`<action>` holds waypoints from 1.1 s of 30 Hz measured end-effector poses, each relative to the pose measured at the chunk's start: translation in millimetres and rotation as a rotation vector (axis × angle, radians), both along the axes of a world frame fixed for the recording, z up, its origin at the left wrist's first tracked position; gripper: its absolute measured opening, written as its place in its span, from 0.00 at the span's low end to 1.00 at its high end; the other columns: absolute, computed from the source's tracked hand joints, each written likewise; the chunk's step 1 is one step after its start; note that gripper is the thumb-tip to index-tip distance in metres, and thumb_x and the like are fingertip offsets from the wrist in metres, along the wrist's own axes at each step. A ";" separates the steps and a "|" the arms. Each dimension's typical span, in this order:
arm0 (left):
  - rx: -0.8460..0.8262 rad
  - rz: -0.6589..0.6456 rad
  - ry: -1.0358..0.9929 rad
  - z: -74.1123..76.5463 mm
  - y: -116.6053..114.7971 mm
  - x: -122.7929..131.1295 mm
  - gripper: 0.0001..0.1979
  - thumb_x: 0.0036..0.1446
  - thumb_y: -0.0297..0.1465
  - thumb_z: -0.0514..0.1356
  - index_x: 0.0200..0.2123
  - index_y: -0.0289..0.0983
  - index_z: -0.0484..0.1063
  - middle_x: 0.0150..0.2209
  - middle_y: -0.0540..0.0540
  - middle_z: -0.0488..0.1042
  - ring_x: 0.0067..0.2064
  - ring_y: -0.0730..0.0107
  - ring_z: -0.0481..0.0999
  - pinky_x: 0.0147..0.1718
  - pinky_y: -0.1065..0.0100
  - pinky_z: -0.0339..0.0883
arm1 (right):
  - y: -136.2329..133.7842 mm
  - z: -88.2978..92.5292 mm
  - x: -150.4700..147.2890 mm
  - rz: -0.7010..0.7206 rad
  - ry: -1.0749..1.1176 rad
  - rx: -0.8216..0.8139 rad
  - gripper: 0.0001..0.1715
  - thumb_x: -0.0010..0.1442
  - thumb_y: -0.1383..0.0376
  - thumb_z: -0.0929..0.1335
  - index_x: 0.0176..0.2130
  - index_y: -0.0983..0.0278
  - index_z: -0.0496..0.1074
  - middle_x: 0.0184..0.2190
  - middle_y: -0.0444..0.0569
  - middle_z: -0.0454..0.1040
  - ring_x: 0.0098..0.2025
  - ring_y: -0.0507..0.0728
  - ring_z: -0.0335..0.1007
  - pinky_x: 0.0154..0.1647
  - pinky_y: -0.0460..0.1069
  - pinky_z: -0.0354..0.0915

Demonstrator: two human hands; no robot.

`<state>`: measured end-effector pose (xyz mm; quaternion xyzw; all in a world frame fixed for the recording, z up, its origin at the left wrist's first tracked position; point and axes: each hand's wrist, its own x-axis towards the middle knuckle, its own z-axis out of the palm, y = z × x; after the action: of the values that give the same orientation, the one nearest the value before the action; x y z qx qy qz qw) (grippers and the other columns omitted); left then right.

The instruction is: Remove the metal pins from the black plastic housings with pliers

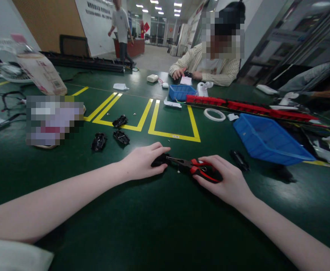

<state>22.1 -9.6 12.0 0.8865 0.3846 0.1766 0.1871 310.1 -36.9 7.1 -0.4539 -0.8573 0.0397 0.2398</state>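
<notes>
With fingers wrapped round it, my left hand [144, 162] holds a small black plastic part [159, 160] against the green table. My right hand [224, 178] grips red-and-black needle-nose pliers [200, 170]. The thin jaws reach left and touch the black part near my left fingertips; whether they pinch anything there is too small to tell. A tiny pale bit [179, 171] lies just below the jaws. Farther left are three similar black parts, among them a black part [99, 142] nearest me. One more black piece [240, 160] lies to the right of my right hand.
A blue bin [272, 139] stands at the right, with a tape roll [215, 114] and a long red strip [238, 106] behind it. Yellow tape [176, 136] marks the table. A tilted bottle [42, 71] is at left. A co-worker [210, 64] sits opposite; another person [121, 28] walks behind.
</notes>
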 end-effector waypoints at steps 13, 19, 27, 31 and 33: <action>-0.009 0.079 0.100 2.2 1.3 5.3 0.24 0.63 0.51 0.51 0.43 0.35 0.67 0.37 0.44 0.74 0.35 0.62 0.74 0.29 0.67 0.62 | 1.9 5.0 0.5 -0.041 0.107 0.035 0.24 0.53 0.57 0.72 0.50 0.58 0.70 0.45 0.52 0.76 0.47 0.65 0.73 0.46 0.62 0.70; 0.029 0.042 0.135 2.4 2.4 4.1 0.26 0.64 0.53 0.48 0.42 0.36 0.68 0.36 0.43 0.76 0.34 0.61 0.74 0.29 0.67 0.60 | 8.6 6.5 3.9 -0.030 0.092 -0.016 0.24 0.52 0.55 0.73 0.48 0.58 0.72 0.46 0.53 0.76 0.53 0.68 0.69 0.51 0.67 0.67; 0.022 -0.066 0.134 2.8 4.6 2.1 0.24 0.64 0.52 0.50 0.42 0.36 0.69 0.33 0.45 0.75 0.34 0.62 0.74 0.30 0.67 0.59 | 7.8 5.0 4.0 -0.016 0.082 -0.048 0.29 0.52 0.54 0.73 0.52 0.58 0.71 0.49 0.54 0.75 0.54 0.68 0.68 0.52 0.67 0.66; 0.012 -0.081 0.120 2.0 4.8 1.9 0.24 0.64 0.51 0.49 0.42 0.37 0.69 0.34 0.45 0.75 0.34 0.62 0.75 0.30 0.67 0.60 | 8.5 4.0 4.0 0.006 0.061 -0.034 0.25 0.51 0.54 0.73 0.49 0.56 0.72 0.45 0.51 0.77 0.49 0.67 0.71 0.53 0.68 0.64; 0.015 -0.082 0.116 1.3 4.8 1.7 0.24 0.64 0.51 0.49 0.43 0.37 0.69 0.34 0.45 0.76 0.34 0.62 0.75 0.31 0.67 0.60 | 8.9 3.5 4.0 0.022 0.040 -0.017 0.23 0.51 0.54 0.73 0.46 0.55 0.73 0.44 0.49 0.78 0.48 0.66 0.72 0.55 0.69 0.61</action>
<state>23.9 -4.9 13.3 0.9116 0.3568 0.1199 0.1650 314.0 -28.0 10.6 -0.4456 -0.8569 0.0587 0.2524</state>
